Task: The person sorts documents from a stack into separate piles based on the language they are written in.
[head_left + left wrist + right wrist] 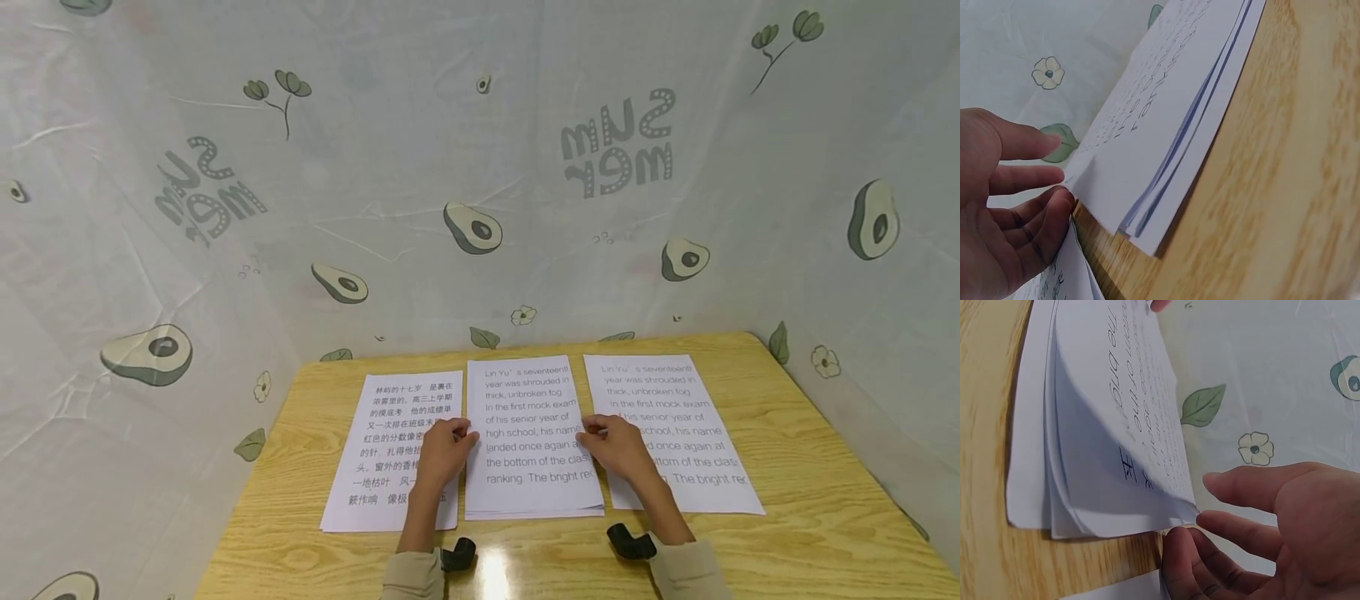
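Observation:
Three lots of white printed paper lie side by side. The middle paper stack [525, 492], in English print, has several layered sheets showing along its near edge. My left hand [446, 450] is at its left edge, over the right part of the paper with Chinese print [393, 450]. In the left wrist view, thumb and index finger are apart and other fingertips touch the stack's edge. My right hand [618, 450] is at the stack's right edge, over the right-hand English paper [708, 433]. Its index fingertip touches the sheet edge in the right wrist view, thumb apart; sheets there bow up.
The papers lie on a wood-grain table [795, 433]. A pale curtain [420, 150] with avocado and leaf prints hangs behind it and at both sides. Black fittings, one on the left wrist [459, 554] and one on the right wrist [632, 543], stick out by the sleeves.

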`<state>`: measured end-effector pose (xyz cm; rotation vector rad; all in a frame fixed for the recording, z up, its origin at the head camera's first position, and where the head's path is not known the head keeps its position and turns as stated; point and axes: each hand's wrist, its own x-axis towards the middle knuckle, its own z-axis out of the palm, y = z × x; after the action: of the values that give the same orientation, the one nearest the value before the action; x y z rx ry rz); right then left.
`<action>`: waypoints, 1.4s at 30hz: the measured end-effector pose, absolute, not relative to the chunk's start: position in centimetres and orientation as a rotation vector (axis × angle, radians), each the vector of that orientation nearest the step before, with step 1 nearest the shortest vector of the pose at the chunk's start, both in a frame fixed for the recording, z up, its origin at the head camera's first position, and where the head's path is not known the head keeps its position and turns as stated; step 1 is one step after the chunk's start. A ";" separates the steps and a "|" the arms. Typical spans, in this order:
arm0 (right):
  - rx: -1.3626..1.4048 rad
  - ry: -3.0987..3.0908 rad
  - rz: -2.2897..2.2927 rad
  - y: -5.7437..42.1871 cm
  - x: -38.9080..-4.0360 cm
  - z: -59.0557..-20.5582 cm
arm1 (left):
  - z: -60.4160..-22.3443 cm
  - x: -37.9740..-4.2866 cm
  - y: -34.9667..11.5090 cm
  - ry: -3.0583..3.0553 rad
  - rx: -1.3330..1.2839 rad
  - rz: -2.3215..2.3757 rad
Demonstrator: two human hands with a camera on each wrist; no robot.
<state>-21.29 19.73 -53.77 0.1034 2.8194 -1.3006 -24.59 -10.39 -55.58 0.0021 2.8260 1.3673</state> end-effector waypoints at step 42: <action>0.065 2.834 -1.441 19.8 -21.3 -53.7 | -55.2 -24.5 -9.7 2.829 0.037 1.496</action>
<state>-21.30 19.76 -53.67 0.0647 2.8342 -1.4406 -24.48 -9.73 -55.16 0.0365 2.8294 1.4965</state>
